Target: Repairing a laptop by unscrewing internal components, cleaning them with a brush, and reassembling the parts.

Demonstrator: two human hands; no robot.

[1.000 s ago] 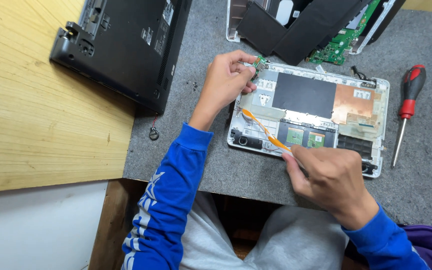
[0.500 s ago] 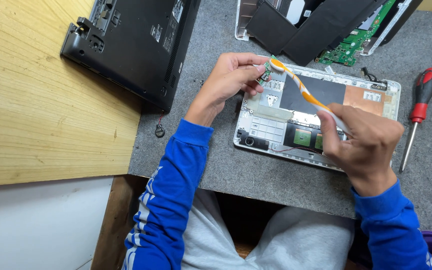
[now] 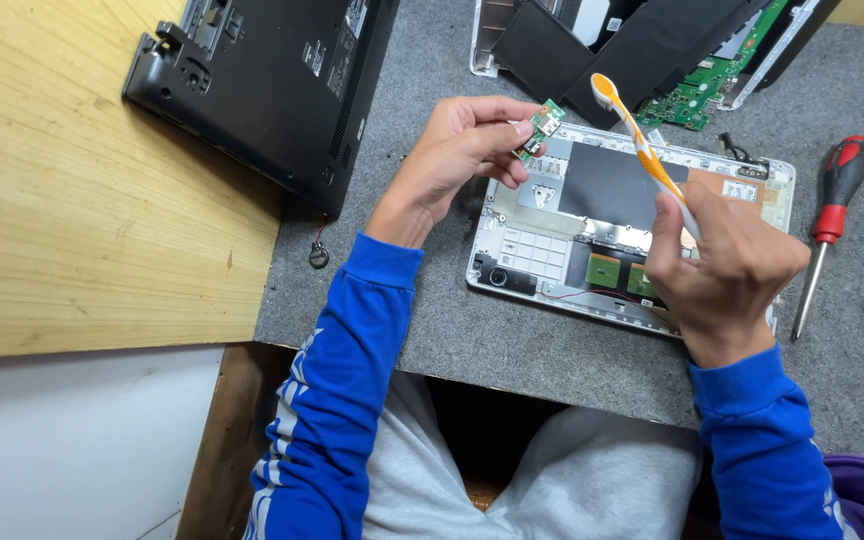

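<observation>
Both hands busy: left hand (image 3: 457, 150) pinches a small green circuit board (image 3: 539, 127), right hand (image 3: 727, 265) grips an orange-white toothbrush (image 3: 642, 150) over the opened laptop base (image 3: 542, 250).

A matt grey felt-like mat (image 3: 432, 330) lies beside pale, grained wood tabletop (image 3: 72, 200). The black laptop base (image 3: 272, 70) looks like matt plastic. The toothbrush (image 3: 642, 150) is smooth orange-and-white plastic. The screwdriver (image 3: 827, 215) has a glossy red-and-black handle and metal shaft.
</observation>
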